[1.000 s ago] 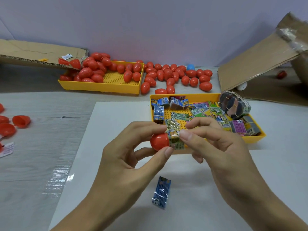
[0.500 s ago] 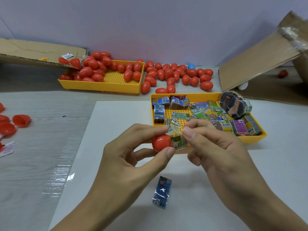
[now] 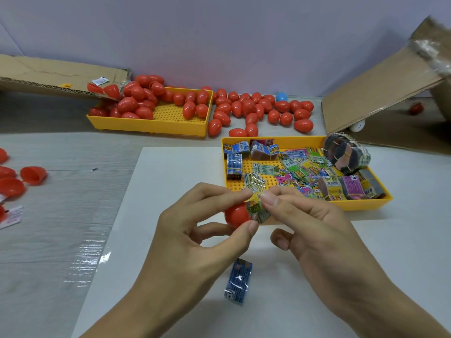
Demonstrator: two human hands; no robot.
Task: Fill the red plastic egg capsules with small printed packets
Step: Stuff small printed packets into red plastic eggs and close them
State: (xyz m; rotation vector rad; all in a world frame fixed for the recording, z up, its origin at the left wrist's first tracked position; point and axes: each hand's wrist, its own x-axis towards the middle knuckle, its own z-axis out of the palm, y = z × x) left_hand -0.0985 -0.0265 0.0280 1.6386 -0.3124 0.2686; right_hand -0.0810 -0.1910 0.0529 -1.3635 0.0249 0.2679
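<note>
Layout of the work surface, head view.
Near tray [image 3: 366, 204] with packets [image 3: 296, 168] lies ahead right on the sheet [image 3: 175, 172]; far tray [image 3: 151, 124] with capsules [image 3: 133, 103] lies behind it, leftward; loose capsules [image 3: 258, 107] between them; a wrapped packet [image 3: 238, 281] lies nearest, before both hands.

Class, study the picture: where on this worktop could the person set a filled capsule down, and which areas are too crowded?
Free: the white sheet left of the packet tray, and its near right part beside the blue packet. The grey tabletop before the egg tray is bare too. Crowded: both trays, the loose eggs behind, the left edge's capsule halves.
</note>
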